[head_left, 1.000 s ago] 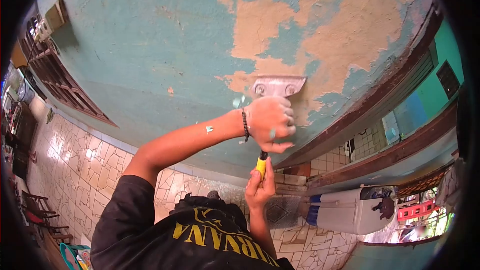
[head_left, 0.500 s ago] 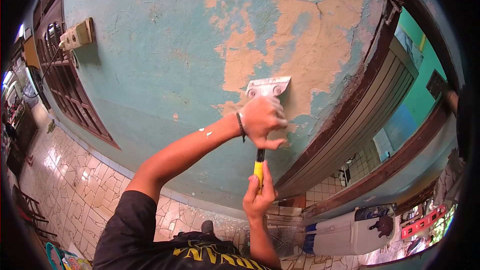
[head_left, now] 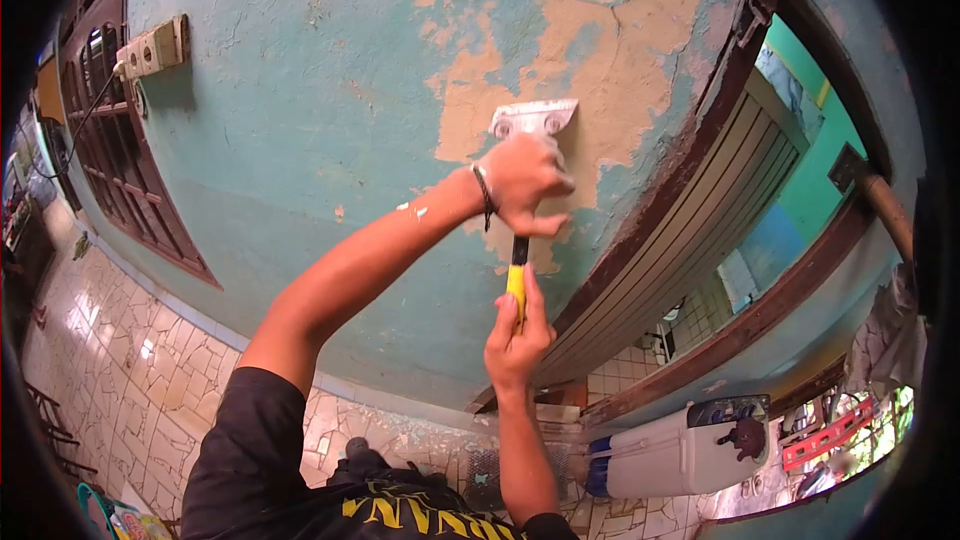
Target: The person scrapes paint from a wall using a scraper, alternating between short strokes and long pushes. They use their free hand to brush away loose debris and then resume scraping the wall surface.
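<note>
A wide metal scraper (head_left: pixel 535 118) lies with its blade against the turquoise wall (head_left: pixel 300 120), over a bare beige patch with peeling paint. My left hand (head_left: pixel 525 183), with a dark bracelet at the wrist, is closed round the upper part of the scraper just below the blade. Lower down, my right hand (head_left: pixel 518 335) grips the yellow and black handle (head_left: pixel 516 285). White paint flakes stick to my left forearm.
A brown door frame (head_left: pixel 660 210) stands to the right, with a slatted door beside it. A power socket block (head_left: pixel 155 48) and a barred window (head_left: pixel 120 150) are at the left. Below are a tiled floor (head_left: pixel 150 360) and a grey and blue container (head_left: pixel 650 455).
The scraper and both my hands appear higher in view. The wall, window and doorway have shifted slightly as the camera view moved.
</note>
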A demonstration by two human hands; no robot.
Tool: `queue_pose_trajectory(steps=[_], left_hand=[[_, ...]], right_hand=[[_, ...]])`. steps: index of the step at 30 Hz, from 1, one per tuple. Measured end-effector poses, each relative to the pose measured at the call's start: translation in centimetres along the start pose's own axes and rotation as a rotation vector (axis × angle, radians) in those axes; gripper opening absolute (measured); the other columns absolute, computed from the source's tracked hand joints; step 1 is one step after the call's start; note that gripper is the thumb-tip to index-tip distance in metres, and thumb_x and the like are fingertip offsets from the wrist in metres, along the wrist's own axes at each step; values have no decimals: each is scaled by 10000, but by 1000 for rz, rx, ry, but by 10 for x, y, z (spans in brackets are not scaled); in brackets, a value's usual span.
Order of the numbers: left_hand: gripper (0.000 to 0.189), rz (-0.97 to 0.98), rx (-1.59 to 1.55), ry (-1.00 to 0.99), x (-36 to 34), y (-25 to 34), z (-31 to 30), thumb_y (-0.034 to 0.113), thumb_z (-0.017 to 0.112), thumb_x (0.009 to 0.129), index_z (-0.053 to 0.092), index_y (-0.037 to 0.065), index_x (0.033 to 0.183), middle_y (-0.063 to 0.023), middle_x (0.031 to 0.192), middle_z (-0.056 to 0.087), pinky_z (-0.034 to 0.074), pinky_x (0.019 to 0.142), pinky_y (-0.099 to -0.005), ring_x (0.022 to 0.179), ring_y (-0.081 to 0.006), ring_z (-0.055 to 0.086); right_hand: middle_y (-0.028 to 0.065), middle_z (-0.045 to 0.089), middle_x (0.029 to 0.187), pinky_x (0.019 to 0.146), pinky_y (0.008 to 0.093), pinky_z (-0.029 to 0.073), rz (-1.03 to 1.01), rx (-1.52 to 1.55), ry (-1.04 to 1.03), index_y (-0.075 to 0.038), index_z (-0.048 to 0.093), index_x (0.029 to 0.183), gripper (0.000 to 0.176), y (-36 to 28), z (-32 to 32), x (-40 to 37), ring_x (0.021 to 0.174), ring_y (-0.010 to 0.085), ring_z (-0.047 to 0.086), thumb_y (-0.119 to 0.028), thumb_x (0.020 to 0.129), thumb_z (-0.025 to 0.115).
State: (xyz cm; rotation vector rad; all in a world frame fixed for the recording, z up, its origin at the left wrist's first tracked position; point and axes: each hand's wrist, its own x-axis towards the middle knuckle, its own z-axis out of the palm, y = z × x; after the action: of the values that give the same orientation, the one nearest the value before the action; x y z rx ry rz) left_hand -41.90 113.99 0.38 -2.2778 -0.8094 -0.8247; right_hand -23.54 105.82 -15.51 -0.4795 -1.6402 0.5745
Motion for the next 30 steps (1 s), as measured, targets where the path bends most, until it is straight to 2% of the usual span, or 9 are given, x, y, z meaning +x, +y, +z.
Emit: queue_pose_trajectory(steps=[5,8,9,14,16,17,19,23,30], left_hand=[[437,6,31,5,31,-18,-35,435,703,745,469,108,574,-108,564,498,423,573,-462,595,-362,564],[465,14,10,-10,16,-9,-26,462,684,765,467,99,569,-116,571,514,428,576,-460,595,-360,567],[469,30,12,-28,11,-7,-23,466,681,769,468,99,569,-119,572,516,428,578,-460,596,-361,567],[478,67,32,17,27,-23,-41,480,684,760,467,118,535,-106,513,479,397,518,-460,527,-363,538],[475,71,-18,64,35,-26,-47,481,686,755,471,127,523,-103,499,475,379,497,-465,503,-365,526],[473,64,-23,70,36,-25,-47,480,686,755,474,127,523,-105,500,477,379,498,-465,505,-366,527],[481,46,-41,69,29,-18,-42,495,678,762,489,121,526,-113,500,489,394,504,-462,514,-369,538],[510,83,16,16,12,-13,-25,536,658,778,519,114,528,-130,493,496,404,487,-473,508,-381,553],[506,63,-30,164,66,-35,-71,537,681,760,540,119,512,-119,479,495,394,476,-467,492,-371,545]], right_hand=[[178,757,1031,698,349,583,-11,-2,6,21,587,1442,424,-42,-2,40,774,205,740,-29,1021,579],[126,718,1053,691,284,525,52,18,4,32,535,1494,451,-38,8,17,791,131,634,-26,1047,535],[107,710,1012,621,257,487,-6,29,36,22,533,1499,444,-31,15,11,721,103,595,-33,1058,521],[68,663,891,456,215,367,98,59,15,4,514,1513,444,-35,18,26,528,36,470,-49,1072,507],[76,670,890,520,237,406,136,70,19,10,524,1503,446,-48,14,35,590,57,508,-39,1060,522],[92,688,910,611,265,471,167,76,21,19,539,1492,449,-56,12,37,686,89,573,-25,1045,539],[103,700,926,702,286,530,211,87,23,29,550,1483,451,-58,10,29,784,119,632,-15,1034,553],[77,677,911,691,265,508,221,95,38,41,537,1489,449,-48,15,9,783,107,605,-31,1046,543],[67,671,923,682,265,492,201,47,10,53,526,1493,445,-91,2,66,779,98,576,-41,1058,526]])
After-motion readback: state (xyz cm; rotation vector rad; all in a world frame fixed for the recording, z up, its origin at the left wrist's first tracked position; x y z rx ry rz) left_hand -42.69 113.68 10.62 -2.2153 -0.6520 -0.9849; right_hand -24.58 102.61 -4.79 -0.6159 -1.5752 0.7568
